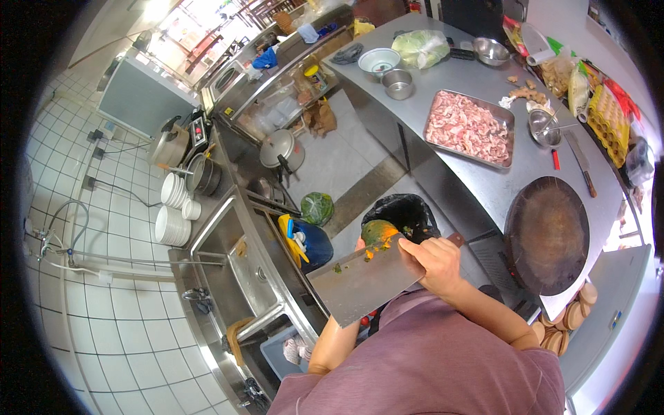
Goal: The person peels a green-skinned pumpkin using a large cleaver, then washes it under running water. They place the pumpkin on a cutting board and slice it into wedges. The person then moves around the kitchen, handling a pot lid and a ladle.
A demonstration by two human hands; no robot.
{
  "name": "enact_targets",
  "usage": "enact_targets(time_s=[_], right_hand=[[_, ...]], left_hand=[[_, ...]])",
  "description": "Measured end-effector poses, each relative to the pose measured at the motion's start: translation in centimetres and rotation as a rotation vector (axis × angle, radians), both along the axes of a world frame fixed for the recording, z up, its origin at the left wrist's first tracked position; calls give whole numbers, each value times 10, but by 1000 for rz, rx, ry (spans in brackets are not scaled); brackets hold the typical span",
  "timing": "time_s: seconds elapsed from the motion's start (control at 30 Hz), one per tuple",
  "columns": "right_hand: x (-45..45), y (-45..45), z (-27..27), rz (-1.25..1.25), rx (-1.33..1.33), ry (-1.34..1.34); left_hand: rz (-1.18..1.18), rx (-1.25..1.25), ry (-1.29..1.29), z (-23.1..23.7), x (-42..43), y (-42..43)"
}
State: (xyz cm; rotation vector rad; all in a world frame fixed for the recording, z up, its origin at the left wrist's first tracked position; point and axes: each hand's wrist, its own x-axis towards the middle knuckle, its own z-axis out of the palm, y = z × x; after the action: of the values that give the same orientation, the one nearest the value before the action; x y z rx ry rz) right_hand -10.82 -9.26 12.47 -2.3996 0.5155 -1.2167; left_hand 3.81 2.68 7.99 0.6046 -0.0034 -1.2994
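My right hand [436,262] grips a broad-bladed cleaver [363,285], its thumb near the top of the blade. Bits of green skin and orange flesh cling to the steel. Behind the blade's upper edge shows a green-skinned pumpkin [374,232], with orange flesh bared on its right side. My left hand [359,244] holds the pumpkin from the left; the blade hides most of that hand. Just beyond the pumpkin is a bin lined with a black plastic bag [423,207], with some peelings in it.
To the right, a steel counter [467,179] bears a tray of sliced raw meat [467,127], a round chopping board [547,236], a knife [581,161] and bowls. At left are a double sink [249,275] and stacked white bowls [173,225]. A bagged green vegetable [317,208] and lidded pot [280,150] stand on the floor.
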Motion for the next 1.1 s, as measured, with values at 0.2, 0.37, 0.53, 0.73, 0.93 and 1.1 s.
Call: enact_targets(time_s=[0.2, 0.37, 0.53, 0.73, 0.93, 1.1], right_hand=[[-5, -16, -18, -46, 12, -14], [-13, -26, -32, -64, 124, 68], [-25, -35, -57, -127, 402, 250], [-13, -34, -39, -61, 413, 107], [1, -30, -10, 54, 20, 29], [7, -30, -13, 32, -9, 24]], left_hand=[[33, -30, 9, 1, -4, -11], [32, 155, -95, -31, -2, -7], [-24, 28, -96, -31, -7, -10], [-31, 101, -70, -35, -3, -14], [35, -95, 148, -21, 2, -10], [26, 124, -35, -12, 2, -16]])
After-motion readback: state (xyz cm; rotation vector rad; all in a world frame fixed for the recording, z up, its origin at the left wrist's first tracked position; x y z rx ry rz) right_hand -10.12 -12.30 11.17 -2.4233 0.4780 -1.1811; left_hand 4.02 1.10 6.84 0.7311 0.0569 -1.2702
